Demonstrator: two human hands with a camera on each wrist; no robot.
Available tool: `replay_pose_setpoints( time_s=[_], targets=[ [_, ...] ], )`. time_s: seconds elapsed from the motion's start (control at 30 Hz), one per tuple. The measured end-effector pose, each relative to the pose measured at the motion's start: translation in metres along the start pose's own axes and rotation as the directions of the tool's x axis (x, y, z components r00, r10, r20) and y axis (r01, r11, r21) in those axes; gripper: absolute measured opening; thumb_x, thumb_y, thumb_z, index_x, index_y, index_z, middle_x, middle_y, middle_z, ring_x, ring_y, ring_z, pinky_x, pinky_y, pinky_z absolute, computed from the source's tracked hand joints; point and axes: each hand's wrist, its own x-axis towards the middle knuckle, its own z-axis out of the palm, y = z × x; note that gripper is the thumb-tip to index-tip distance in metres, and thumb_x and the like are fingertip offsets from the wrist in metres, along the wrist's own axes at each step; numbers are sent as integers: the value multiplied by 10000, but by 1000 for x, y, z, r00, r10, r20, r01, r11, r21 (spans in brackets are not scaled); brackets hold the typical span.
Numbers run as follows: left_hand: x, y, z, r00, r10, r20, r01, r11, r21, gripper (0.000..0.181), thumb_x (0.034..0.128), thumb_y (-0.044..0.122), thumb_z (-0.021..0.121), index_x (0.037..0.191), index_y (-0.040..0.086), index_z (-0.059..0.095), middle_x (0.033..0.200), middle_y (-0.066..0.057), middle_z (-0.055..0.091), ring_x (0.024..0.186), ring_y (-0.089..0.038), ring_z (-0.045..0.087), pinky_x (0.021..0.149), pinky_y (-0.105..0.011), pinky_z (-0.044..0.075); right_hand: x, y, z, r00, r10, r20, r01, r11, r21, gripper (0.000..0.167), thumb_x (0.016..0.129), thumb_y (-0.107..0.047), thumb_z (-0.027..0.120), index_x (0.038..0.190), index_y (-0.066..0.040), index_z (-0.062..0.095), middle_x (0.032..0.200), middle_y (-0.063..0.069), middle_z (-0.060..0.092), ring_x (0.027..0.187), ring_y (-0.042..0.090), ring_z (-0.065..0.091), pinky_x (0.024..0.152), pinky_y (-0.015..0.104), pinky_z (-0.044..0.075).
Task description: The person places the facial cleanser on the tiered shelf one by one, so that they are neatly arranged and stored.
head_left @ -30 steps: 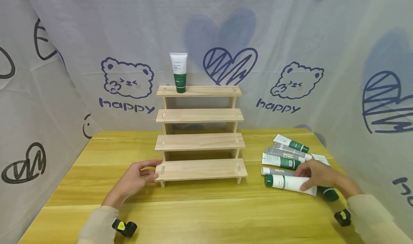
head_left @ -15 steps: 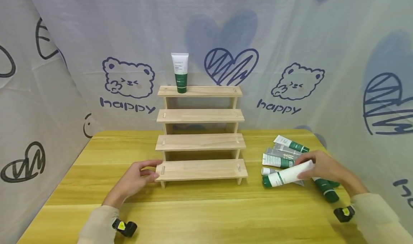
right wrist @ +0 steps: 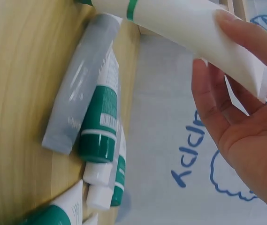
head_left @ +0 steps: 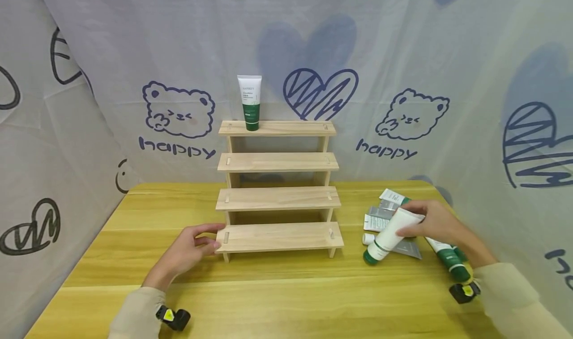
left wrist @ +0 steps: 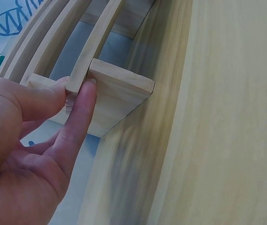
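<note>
My right hand pinches a white squeeze tube with a green cap near its flat end. The tube is tilted, cap down, over the pile at the right; whether the cap touches the table I cannot tell. In the right wrist view the thumb lies on one side of the tube, the fingers on the other. My left hand grips the left end of the lowest board of a wooden tiered stand, thumb and finger on the board in the left wrist view. A white-and-green tube stands upright on the top tier's left.
Several tubes lie at the right: a grey tube, a green-and-white tube, and another green-capped tube beneath my right forearm. The wooden table extends in front of the stand. A printed cloth hangs behind.
My right hand has lifted the white tube's flat end off the pile and shifted left, tipping it steeper with the cap down. My left hand stays on the stand.
</note>
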Motion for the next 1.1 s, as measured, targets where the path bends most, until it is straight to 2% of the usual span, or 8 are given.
replay_pose_setpoints(
  time_s=[0.17,0.37,0.47,0.6,0.7,0.8,1.0,1.1],
  targets=[
    [0,0,0,1000,4,2,-4,1000,3,494,1017,31,615,1502,56,522,1561,-244,467,1179,-284,675,880,-287,633,4,-6,9,1000,16,3,-16,999,40,611,791,-292,907,1261,33,691,1180,217,737,888,144,638,717,217,569],
    [-1,-1,-1,1000,11,7,-11,1000,-2,496,1018,36,617,1503,49,517,1560,-246,463,1166,-277,676,883,-282,631,7,-4,21,999,47,0,-46,983,180,593,819,-220,886,1294,54,662,1041,160,728,766,107,636,639,245,580],
    [-1,-1,-1,1000,11,8,-11,1000,-2,494,1019,45,620,1503,53,519,1553,-246,470,1159,-268,678,881,-279,629,8,-3,26,998,66,4,-65,966,249,584,835,-202,873,1304,64,648,1025,150,726,781,98,661,657,251,598],
    [0,-1,-1,1000,7,9,-7,1000,-11,497,1019,40,617,1505,52,514,1552,-243,473,1166,-270,677,882,-276,630,8,-4,31,998,58,12,-59,957,286,509,852,-205,860,1250,49,670,1023,143,732,828,109,693,700,257,616],
    [0,-1,-1,1000,5,6,-5,1000,-11,499,1019,41,619,1506,54,514,1551,-241,475,1169,-271,677,882,-274,630,9,-4,33,999,38,25,-44,954,297,461,858,-205,855,1196,56,682,1020,152,734,849,119,709,720,263,626],
    [1,-2,-2,1000,7,4,-7,1000,-5,497,1018,51,624,1504,61,519,1553,-237,476,1170,-271,677,884,-273,629,9,-4,37,998,51,40,-61,950,306,458,842,-210,870,1161,65,691,1043,171,748,877,131,724,747,263,632],
    [1,-3,-2,1000,21,10,-21,1000,-8,498,1017,45,624,1503,52,519,1572,-242,455,1188,-297,674,887,-278,631,9,-1,47,994,100,54,-109,969,220,509,821,-309,888,1162,25,714,1114,161,761,973,190,720,780,229,609],
    [1,-3,-2,1000,25,9,-25,1000,-5,496,1016,40,622,1501,46,521,1576,-250,446,1194,-310,673,889,-278,630,8,0,50,994,102,46,-109,970,216,512,821,-314,887,1180,11,717,1136,165,757,1008,237,716,788,231,601]
  ],
)
